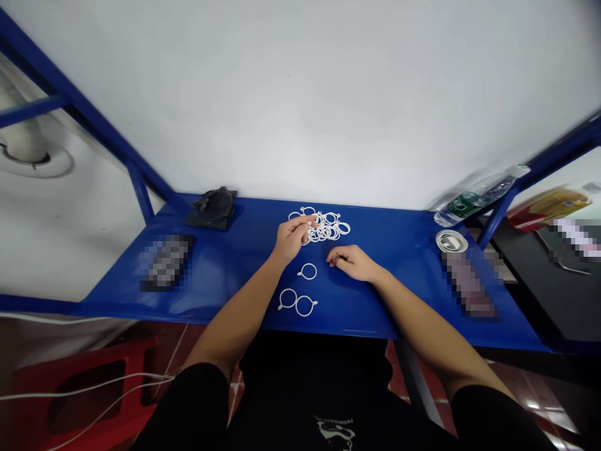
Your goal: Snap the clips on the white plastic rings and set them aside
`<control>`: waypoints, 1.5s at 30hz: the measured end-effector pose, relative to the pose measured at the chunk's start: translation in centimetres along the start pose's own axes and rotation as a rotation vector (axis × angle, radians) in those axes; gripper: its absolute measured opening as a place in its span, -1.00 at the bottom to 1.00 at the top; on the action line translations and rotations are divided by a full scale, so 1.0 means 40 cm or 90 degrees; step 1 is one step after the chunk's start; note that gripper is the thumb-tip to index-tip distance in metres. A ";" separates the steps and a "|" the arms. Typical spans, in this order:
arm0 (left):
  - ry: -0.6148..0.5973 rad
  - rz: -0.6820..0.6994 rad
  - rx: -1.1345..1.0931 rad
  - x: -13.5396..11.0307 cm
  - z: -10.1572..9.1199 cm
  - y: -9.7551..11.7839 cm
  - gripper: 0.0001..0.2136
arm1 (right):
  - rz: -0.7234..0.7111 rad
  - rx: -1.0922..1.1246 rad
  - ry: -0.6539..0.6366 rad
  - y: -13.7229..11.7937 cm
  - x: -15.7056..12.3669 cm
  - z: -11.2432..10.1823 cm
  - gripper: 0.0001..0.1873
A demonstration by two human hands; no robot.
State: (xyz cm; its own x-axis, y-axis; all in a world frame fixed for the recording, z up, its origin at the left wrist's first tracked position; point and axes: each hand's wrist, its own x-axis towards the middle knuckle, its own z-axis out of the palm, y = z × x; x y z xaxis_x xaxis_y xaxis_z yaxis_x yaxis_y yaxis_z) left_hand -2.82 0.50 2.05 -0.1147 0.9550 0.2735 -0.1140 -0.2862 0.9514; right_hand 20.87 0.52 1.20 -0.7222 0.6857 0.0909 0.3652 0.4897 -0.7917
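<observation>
At the back middle of the blue table lies a loose pile of white rings (pixel 331 233), each with a small tab like a curtain ring. My left hand (pixel 292 239) reaches over the pile's left side, index finger stretched out and thumb apart from it. It touches or hovers just above the rings; which one I cannot tell. Nearer to me a single white ring (pixel 308 264) lies flat on its own. Two more, a left ring (pixel 288 289) and a right ring (pixel 304 315), lie side by side, touching. My right hand (pixel 354 262) rests on the table right of them, fingers curled in, with nothing visible in them.
The blue table (pixel 235 263) backs onto a white wall. On the left are a black pouch (pixel 213 210) and a blurred dark phone-like object (pixel 169 263). To the right stand a tilted water bottle (pixel 476 199), a coiled white cable (pixel 451 241) and a blurred object (pixel 469 285).
</observation>
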 end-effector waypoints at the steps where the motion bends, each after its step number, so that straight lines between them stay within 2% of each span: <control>1: 0.006 0.001 0.004 0.000 0.000 -0.001 -0.74 | -0.003 0.000 0.000 0.000 0.000 -0.002 -0.73; 12: 0.062 -0.016 -0.002 0.005 0.003 0.013 -0.77 | -0.102 -0.031 0.032 0.023 0.004 -0.002 -0.68; 19: 0.071 -0.016 -0.012 0.007 0.001 0.016 -0.81 | -0.105 -0.035 0.049 0.025 0.003 0.000 -0.60; 28: 0.051 -0.016 -0.051 0.007 -0.002 0.021 -0.73 | -0.098 -0.034 0.056 0.028 0.003 0.003 -0.60; 35: 0.050 -0.007 -0.046 0.007 -0.002 0.018 -0.77 | -0.110 -0.040 0.040 0.028 0.005 -0.002 -0.60; 39: 0.044 0.028 -0.020 0.005 -0.008 0.012 -0.76 | -0.117 -0.035 0.028 0.023 0.005 -0.007 -0.58; 45: 0.021 0.134 0.050 0.005 -0.012 0.009 -0.76 | -0.118 -0.024 0.029 0.012 0.000 -0.010 -0.53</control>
State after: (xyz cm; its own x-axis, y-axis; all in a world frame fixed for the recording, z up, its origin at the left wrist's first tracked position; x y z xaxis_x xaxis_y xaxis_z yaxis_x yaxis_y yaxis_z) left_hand -3.37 0.55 2.39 -0.1604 0.8714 0.4636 -0.0074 -0.4708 0.8822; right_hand 21.30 0.96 1.06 -0.7525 0.6049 0.2605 0.2511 0.6292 -0.7356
